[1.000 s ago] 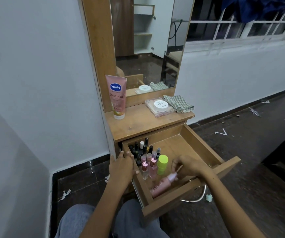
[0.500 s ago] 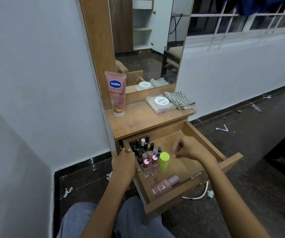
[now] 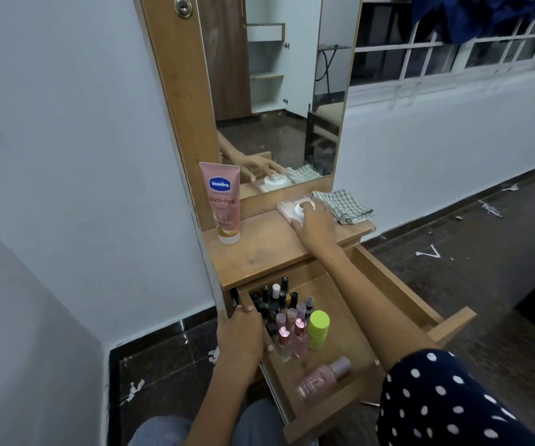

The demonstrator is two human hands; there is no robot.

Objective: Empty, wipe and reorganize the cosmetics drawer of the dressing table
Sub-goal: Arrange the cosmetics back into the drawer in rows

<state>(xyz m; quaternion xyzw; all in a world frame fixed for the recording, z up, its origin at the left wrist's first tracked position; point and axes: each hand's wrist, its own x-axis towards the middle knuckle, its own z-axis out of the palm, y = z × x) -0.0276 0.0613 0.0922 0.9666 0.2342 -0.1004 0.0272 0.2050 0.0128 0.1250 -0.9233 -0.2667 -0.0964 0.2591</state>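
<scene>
The drawer [image 3: 398,294] stood pulled out, with small bottles [image 3: 287,312] crowded at its left side. Her left hand [image 3: 243,336] gripped the drawer's left wall. Her right hand [image 3: 316,220] reached onto the tabletop [image 3: 259,249], fingers curled over a white jar [image 3: 301,209] beside the checked cloth [image 3: 343,206].

Pale white walls [image 3: 66,156] meet a dark polished floor [image 3: 472,262] littered with white scraps; a barred window [image 3: 452,56] sits upper right, a dark blue cloth [image 3: 485,14] hanging over it; a tall wood-framed mirror [image 3: 275,91] reflects white shelves.
</scene>
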